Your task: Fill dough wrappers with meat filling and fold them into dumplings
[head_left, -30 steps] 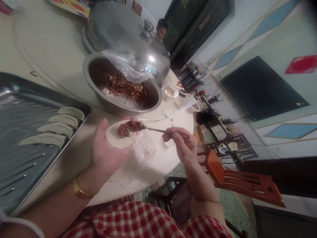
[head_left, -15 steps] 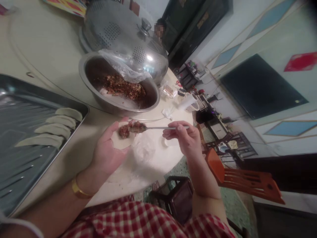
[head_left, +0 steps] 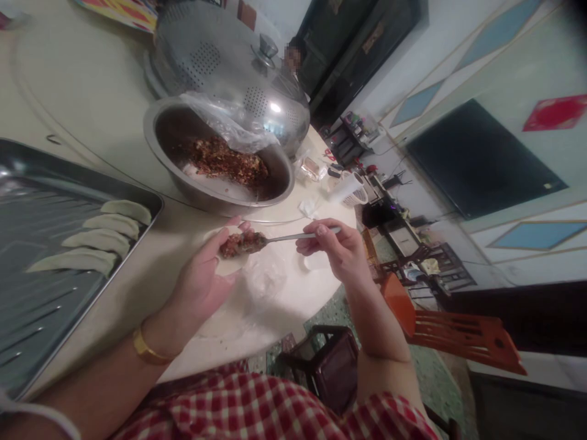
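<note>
My left hand (head_left: 202, 284) cups a round dumpling wrapper (head_left: 230, 264) with a lump of red-brown meat filling (head_left: 236, 244) on it. My right hand (head_left: 332, 247) pinches the handle of a metal spoon (head_left: 293, 236), and the spoon's bowl presses against the filling on the wrapper. Just behind them stands a steel bowl (head_left: 160, 131) of chopped meat filling (head_left: 224, 162). At the left a steel tray (head_left: 27, 293) holds several folded dumplings (head_left: 98, 235) in a row.
A perforated steel lid (head_left: 229, 67) with a knob leans behind the bowl, clear plastic (head_left: 229, 119) draped over the bowl's rim. A floured patch and plastic sheet (head_left: 263, 281) lie on the round table (head_left: 92, 79). An orange chair (head_left: 440, 333) and a dark stool (head_left: 328, 360) stand beside it.
My left hand has curled more around the wrapper and tilted it. The spoon has turned flatter and pushed the filling down onto the wrapper; my right hand rose slightly.
</note>
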`<action>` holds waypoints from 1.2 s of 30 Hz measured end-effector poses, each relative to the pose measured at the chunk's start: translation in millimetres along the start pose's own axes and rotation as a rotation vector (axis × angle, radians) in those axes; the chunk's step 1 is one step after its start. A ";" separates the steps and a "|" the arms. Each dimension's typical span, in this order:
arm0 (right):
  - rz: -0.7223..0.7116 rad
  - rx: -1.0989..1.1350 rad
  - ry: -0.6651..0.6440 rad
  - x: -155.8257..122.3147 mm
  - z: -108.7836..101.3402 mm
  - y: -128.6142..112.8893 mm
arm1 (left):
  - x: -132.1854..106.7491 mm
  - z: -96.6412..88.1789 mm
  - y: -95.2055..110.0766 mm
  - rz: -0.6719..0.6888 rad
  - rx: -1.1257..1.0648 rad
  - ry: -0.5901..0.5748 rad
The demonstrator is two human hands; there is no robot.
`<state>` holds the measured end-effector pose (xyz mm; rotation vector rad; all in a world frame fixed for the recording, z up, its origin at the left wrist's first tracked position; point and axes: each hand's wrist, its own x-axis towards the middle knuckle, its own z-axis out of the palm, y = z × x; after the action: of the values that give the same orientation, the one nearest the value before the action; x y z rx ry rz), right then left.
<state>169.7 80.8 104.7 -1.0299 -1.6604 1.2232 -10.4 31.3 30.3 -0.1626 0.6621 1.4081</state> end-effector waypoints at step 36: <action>-0.037 0.164 0.236 -28.5 2.6 50.3 | 3.8 2.8 -3.5 0.052 -0.038 0.008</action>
<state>184.1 63.3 51.5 -0.9961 -1.3690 1.1457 -6.1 35.3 29.7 -0.1824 0.6505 1.4709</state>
